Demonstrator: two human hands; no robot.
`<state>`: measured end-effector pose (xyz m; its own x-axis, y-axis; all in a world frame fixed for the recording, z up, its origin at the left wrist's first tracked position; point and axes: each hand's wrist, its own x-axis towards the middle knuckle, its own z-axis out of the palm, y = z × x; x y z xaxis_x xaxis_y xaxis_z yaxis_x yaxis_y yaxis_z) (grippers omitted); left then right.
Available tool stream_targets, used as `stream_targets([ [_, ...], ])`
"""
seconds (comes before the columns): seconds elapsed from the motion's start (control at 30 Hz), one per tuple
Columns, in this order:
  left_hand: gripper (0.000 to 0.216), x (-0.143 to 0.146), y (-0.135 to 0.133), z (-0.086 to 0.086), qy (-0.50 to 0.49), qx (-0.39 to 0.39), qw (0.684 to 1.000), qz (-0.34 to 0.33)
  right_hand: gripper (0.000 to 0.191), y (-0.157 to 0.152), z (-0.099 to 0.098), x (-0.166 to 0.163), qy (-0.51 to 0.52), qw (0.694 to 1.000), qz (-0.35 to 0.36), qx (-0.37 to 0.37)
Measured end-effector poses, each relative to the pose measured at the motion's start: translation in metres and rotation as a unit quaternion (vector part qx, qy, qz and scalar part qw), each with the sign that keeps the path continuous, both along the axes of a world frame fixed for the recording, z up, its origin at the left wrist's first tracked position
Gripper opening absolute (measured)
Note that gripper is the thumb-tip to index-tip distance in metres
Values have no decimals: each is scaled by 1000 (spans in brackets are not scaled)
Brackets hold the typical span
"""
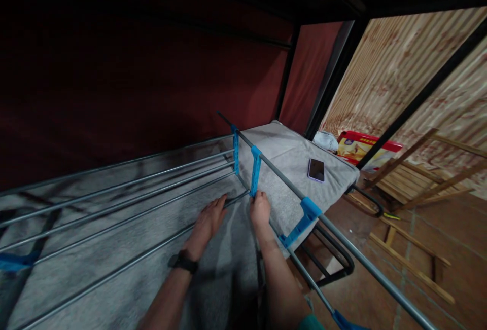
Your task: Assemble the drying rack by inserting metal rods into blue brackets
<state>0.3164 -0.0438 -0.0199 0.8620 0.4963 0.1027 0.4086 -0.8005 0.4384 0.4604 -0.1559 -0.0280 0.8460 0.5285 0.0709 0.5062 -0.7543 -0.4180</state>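
Observation:
A rack of grey metal rods joined by blue plastic brackets lies over the bed. My left hand (209, 221), with a dark watch on its wrist, is closed around a metal rod (144, 255) near its far end. That end meets the foot of a blue bracket (255, 170). My right hand (261, 209) pinches the bracket's lower end, its fingertips partly hidden. A long crossbar (283, 180) runs through the bracket tops. Another blue bracket (304, 222) stands to the right of my right hand, and one more (236, 152) is farther back.
A phone (316, 170) lies on the grey bed cover (289, 145). Dark bedposts (337, 79) rise at the right. A red and yellow box (359, 146) and wooden frames (413, 259) are on the floor beyond. Loose rods extend left across the bed.

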Motion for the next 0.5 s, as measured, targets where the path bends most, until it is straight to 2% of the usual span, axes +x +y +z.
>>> stream_targets([
  [0.17, 45, 35, -8, -1, 29, 4, 999, -23, 24, 1, -4, 8, -5, 1000, 10, 0],
  [0.5, 46, 37, -4, -3, 32, -6, 999, -33, 21, 4, -1, 11, -8, 1000, 5, -21],
])
